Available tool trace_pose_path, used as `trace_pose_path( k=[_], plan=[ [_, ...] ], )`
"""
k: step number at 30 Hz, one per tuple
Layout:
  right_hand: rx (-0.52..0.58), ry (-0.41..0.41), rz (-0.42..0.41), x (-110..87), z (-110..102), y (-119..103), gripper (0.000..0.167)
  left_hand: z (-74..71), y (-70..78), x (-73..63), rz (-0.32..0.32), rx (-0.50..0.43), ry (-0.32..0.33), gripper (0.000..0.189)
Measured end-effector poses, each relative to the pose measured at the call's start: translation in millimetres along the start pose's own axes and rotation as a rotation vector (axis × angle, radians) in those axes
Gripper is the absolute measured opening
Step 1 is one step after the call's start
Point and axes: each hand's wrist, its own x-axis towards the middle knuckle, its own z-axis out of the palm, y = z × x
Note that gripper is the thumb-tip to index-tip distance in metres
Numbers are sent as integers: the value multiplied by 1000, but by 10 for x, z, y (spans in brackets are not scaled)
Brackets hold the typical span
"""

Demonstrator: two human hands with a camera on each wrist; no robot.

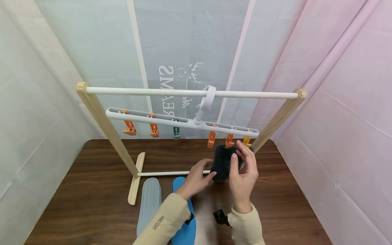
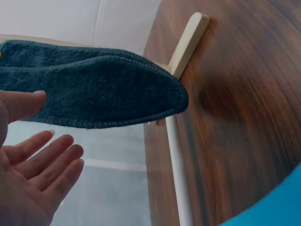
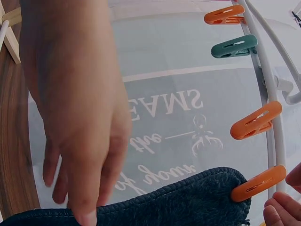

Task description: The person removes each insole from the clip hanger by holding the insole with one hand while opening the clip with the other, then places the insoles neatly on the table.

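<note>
Dark plush insoles (image 1: 221, 163), two layers with stitched edges in the left wrist view, hang from the right end of a white clip hanger (image 1: 183, 123). An orange clip (image 3: 258, 183) bites their top corner; a yellow clip (image 1: 246, 140) is beside it. My left hand (image 1: 196, 178) is at the lower left edge, its thumb (image 2: 23, 103) overlapping the plush and its other fingers loosely extended. My right hand (image 1: 245, 175) is raised in front of the insoles, fingertips close under the yellow clip, thumb apart from the fingers.
The hanger hooks over the white bar (image 1: 147, 92) of a wooden-legged rack (image 1: 107, 132). More orange clips and a green clip (image 1: 176, 131) hang along it. A grey insole (image 1: 150, 197) and a blue insole (image 1: 185, 231) lie on the dark wooden table (image 1: 101, 204). Printed cloth surrounds the table.
</note>
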Motion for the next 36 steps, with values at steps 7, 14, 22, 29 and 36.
trace_pose_path(
  k=[7,14,22,29,36],
  plan=[
    [-13,-7,9,-9,-10,2,35,87,23,89,21,43,47,30],
    [-39,-22,30,-30,-13,9,35,120,12,88,35,54,58,29],
    [-56,-33,42,-33,-28,24,36,134,-8,52,90,71,82,20],
    [-59,-55,63,-49,-40,68,33,132,-42,-24,129,60,62,17],
    [37,-98,112,-73,-61,103,32,138,-69,-144,83,-8,38,8]
  ],
)
